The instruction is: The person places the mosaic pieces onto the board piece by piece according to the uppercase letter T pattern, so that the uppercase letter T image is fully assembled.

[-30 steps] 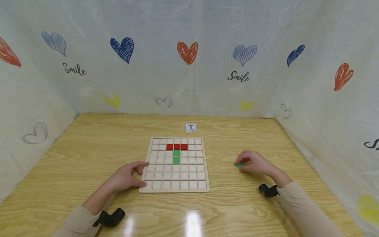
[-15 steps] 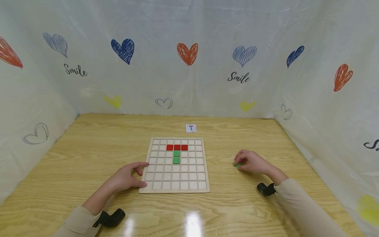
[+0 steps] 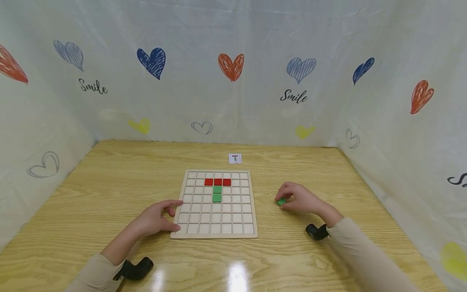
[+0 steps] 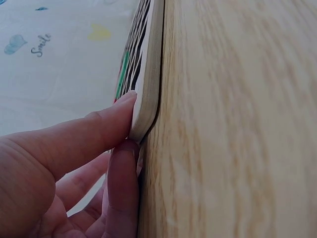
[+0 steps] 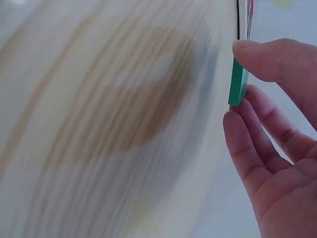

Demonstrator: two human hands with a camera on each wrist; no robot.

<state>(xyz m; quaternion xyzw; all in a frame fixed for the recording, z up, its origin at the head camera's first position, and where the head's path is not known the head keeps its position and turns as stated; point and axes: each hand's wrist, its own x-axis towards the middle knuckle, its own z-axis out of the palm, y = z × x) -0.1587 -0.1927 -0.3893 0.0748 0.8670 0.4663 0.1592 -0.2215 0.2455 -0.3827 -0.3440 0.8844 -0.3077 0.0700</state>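
My left hand point(image 3: 155, 219) lies at the left edge of a square wooden grid board point(image 3: 250, 236). Its index fingertip and thumb touch the frame, the thumb close to the near corner; the left wrist view shows the thumb point(image 4: 106, 121) on top of the rim. Red tiles point(image 3: 218, 182) form a row in the upper grid, and two green tiles point(image 3: 217, 198) run down below the middle one. To the right of the board, my right hand point(image 3: 300, 198) pinches a green tile point(image 5: 237, 84) between thumb and fingers, above the table.
A small printed card point(image 3: 235, 158) with a red and green T pattern lies behind the board. Black wrist devices point(image 3: 135, 268) sit below both hands. A white curtain point(image 3: 255, 101) with hearts encloses the wooden table point(image 3: 127, 174) at the back and sides.
My right hand has moved left towards the board, carrying the green tile. The left hand stays at the board's edge, and the tiles on the grid are unchanged.
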